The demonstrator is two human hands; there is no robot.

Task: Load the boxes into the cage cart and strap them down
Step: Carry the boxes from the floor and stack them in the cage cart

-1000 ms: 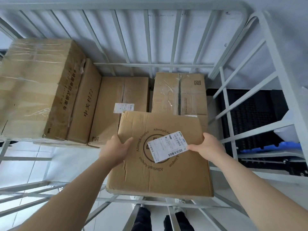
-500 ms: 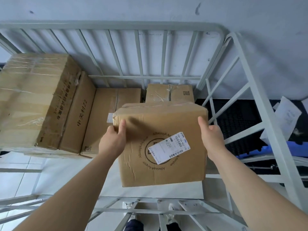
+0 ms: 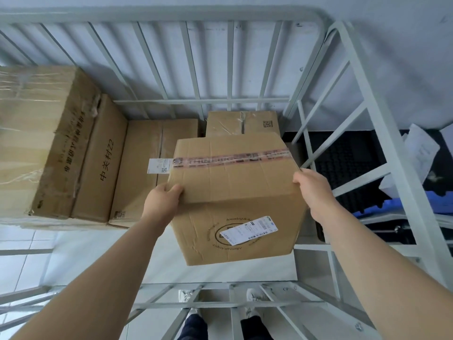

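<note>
Taped cardboard box (image 3: 235, 182) is between your 2 hands, held in the air over the cage cart (image 3: 362, 133), not resting on anything you can confirm. Its taped top faces you and tilts away; the front face with the shipping label (image 3: 248, 231) hangs below the grip.

Grip: left hand (image 3: 163, 201) is clamped on the near-left top edge, fingers curled over the corner. Right hand (image 3: 312, 190) presses flat on the right side near the top edge. Both closed on the box, no gap visible. Most of the box mass sits below and ahead of your hands, so it is top-held and wants to swing.

Key relation: long axis runs hand to hand, left-right, parallel to the cart's back bars. The open slot is straight ahead of and below the grip, in front of the small rear box (image 3: 242, 125). Beyond your left hand is the flat carton (image 3: 152, 168), then 2 taller cartons (image 3: 49, 143) further out. Beyond your right hand is the cart's side frame, close to that knuckle; right hand is the one nearer an obstruction.

Judgement: loading step, partway; no strap in view. Next move looks like straight down and forward, keeping the axis as is. Watch right-side clearance against the diagonal bar.
</note>
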